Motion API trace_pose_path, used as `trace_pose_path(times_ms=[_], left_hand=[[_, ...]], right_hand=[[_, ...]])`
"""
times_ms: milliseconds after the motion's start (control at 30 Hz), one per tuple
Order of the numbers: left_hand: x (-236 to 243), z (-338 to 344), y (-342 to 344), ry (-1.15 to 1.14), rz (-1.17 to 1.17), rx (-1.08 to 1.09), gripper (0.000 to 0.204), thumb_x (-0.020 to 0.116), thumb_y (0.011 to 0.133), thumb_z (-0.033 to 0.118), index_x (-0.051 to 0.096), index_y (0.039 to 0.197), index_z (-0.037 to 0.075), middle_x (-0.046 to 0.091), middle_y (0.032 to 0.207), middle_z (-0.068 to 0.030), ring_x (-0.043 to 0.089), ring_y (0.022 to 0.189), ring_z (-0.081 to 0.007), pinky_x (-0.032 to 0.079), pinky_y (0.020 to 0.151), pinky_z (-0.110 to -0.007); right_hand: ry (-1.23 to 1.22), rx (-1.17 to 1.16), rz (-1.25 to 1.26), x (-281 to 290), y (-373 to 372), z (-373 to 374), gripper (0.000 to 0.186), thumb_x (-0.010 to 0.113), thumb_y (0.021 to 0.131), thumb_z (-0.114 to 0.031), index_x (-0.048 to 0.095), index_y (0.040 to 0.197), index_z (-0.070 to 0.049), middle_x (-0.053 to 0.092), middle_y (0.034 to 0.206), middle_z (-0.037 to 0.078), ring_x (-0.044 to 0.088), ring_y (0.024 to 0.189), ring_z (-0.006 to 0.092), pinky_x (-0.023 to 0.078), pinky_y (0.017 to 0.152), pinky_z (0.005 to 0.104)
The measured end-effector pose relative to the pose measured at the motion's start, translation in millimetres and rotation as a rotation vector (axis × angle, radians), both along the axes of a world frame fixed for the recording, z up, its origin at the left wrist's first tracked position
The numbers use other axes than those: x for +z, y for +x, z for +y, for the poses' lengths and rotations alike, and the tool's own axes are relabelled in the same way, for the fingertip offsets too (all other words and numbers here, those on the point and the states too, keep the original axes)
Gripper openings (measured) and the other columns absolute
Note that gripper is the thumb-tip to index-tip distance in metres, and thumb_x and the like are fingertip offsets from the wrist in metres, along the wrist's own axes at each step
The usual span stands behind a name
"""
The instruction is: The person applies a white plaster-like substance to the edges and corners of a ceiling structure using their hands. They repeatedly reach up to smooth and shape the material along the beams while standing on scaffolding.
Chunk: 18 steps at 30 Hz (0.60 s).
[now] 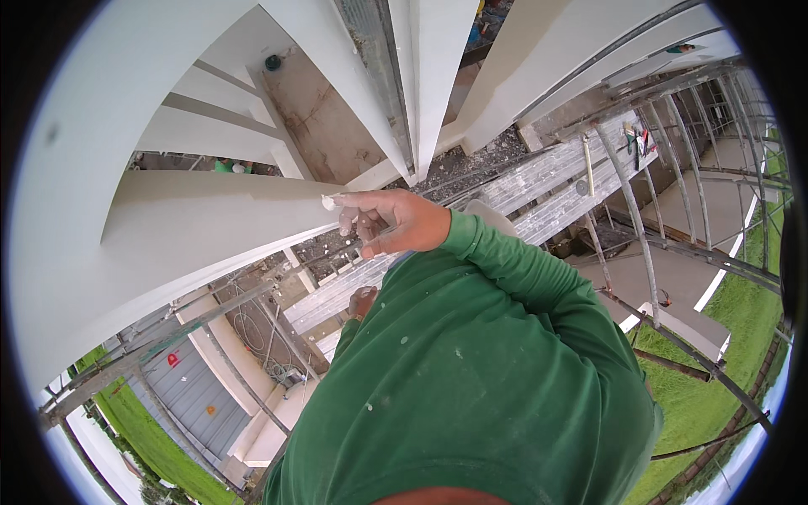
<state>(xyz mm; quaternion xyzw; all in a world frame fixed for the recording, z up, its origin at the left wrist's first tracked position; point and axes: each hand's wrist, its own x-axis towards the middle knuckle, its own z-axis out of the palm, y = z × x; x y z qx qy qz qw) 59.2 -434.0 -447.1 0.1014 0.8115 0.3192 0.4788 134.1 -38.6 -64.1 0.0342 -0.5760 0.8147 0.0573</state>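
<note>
Two grips of mine were in view, and they did different things. My right grip [394, 222] was held out in front of me, at the end of a white panel [210, 200]. Its index finger was stretched toward the left, and on its tip sat a small white lump [328, 202]. The thumb stood apart and the other fingers were loosely bent, so the grip was not closed around anything; the fingertip alone carried the lump, probably to leave its soft-looking shape undisturbed. Whether the lump was touching the panel, I could not tell.

My left grip [364, 300] was lower and nearer to my body, partly hidden by my green shirt [471, 396]. I could not tell if it held something; perhaps it was low because the right one needed no help.

Beneath me the white-stained planks [543, 175] ran from near left to far right, seemingly as a standing place, with metal poles [633, 206] beside them. Some tools [644, 141] lay at the far right, maybe put there to leave the middle free for my feet.
</note>
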Motion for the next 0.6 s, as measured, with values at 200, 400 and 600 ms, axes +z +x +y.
trace_pose_path(times_ms=[200,400,600], left_hand=[[-23.5,-21.2,5.5,0.230,-0.161,0.173,0.034,0.071,0.093,0.033,0.069,0.105,0.001,0.073,0.092,-0.0097,0.066,0.074,-0.0153,0.051,0.064,-0.032],[48.1,41.2,25.6,-0.140,-0.004,0.036,0.033,0.071,0.092,0.030,0.068,0.108,0.001,0.073,0.091,-0.0107,0.068,0.076,-0.0178,0.052,0.066,-0.034],[95.2,116.3,59.5,-0.123,-0.036,0.086,0.032,0.072,0.093,0.025,0.066,0.112,0.000,0.073,0.095,-0.0094,0.068,0.081,-0.0165,0.054,0.069,-0.029]], right_hand=[[-0.218,-0.497,-0.386,-127.5,107.4,61.4,0.066,0.070,0.087,-0.001,0.041,0.147,0.002,0.062,0.113,0.006,0.060,0.097,0.0116,0.051,0.082,0.0276],[-0.292,-0.685,-0.472,-153.6,168.5,109.3,0.057,0.066,0.090,-0.006,0.044,0.143,0.000,0.062,0.115,0.005,0.059,0.099,0.0124,0.048,0.080,0.0275],[-0.198,-0.679,-0.441,-165.9,215.8,147.5,0.063,0.066,0.089,0.000,0.040,0.146,0.000,0.059,0.118,0.007,0.059,0.096,0.0122,0.050,0.084,0.0268]])
